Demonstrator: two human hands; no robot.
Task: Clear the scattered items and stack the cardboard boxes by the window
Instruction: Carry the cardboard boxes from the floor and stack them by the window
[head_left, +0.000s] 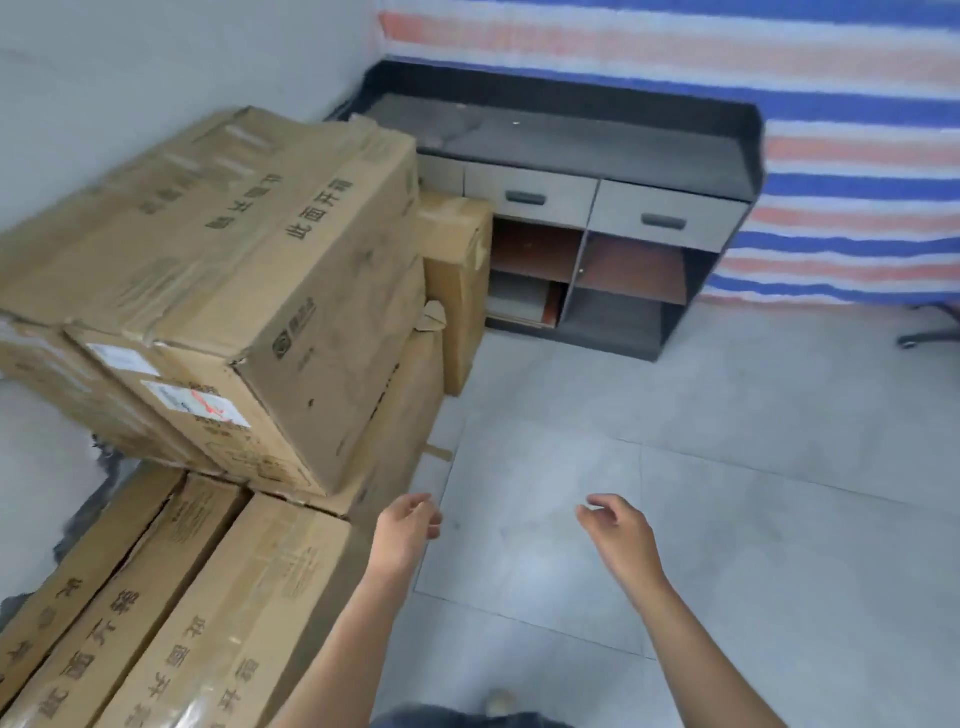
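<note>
From the head camera, both hands hang empty over the grey tiled floor (727, 441): the left hand (402, 532) has its fingers loosely curled and apart, just beside the corner of the box pile, and the right hand (621, 535) is likewise slack and holds nothing. The cardboard boxes (249, 270) are stacked at the left against the white wall (156, 62), the top one tilted across those beneath, with long flat boxes (171, 613) lying nearer. Behind stands a grey cabinet (597, 202) before a striped tarp (857, 130).
</note>
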